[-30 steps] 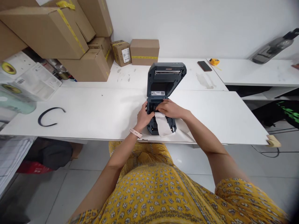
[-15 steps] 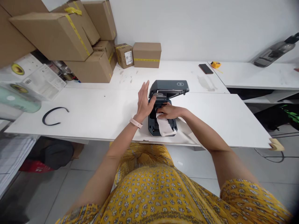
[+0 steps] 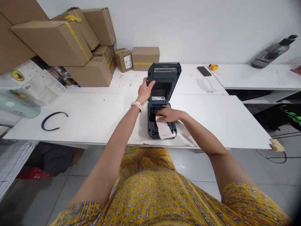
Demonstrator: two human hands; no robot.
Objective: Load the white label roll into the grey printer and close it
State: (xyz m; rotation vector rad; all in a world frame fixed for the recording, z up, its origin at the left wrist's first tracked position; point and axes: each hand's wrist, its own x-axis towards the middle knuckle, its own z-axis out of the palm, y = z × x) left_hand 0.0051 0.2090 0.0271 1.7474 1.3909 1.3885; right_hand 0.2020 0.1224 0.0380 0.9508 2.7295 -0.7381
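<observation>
A dark blue-grey label printer (image 3: 150, 133) stands on the white table close to its front edge. Its lid (image 3: 176, 82) is raised nearly upright, showing the roller and a small label inside. My left hand (image 3: 144, 91) grips the lid's left edge, thumb on the inner side and fingers behind. Inside the printer's body, my right hand (image 3: 168, 113) is curled over a roll of white label paper (image 3: 164, 129). Its loose strip runs toward me over the printer's front. Most of the roll is hidden under the fingers.
Cardboard boxes (image 3: 87, 71) are stacked at the back left. A black headband (image 3: 43, 121) lies at the left. At the back right are a phone (image 3: 204, 71), a yellow tape measure (image 3: 213, 67) and a pump bottle (image 3: 270, 54). Another person's hand (image 3: 296, 69) shows at the right edge.
The printer's lid has swung up and back from half raised to nearly upright. My left hand has closed on its edge. My right hand stays on the roll.
</observation>
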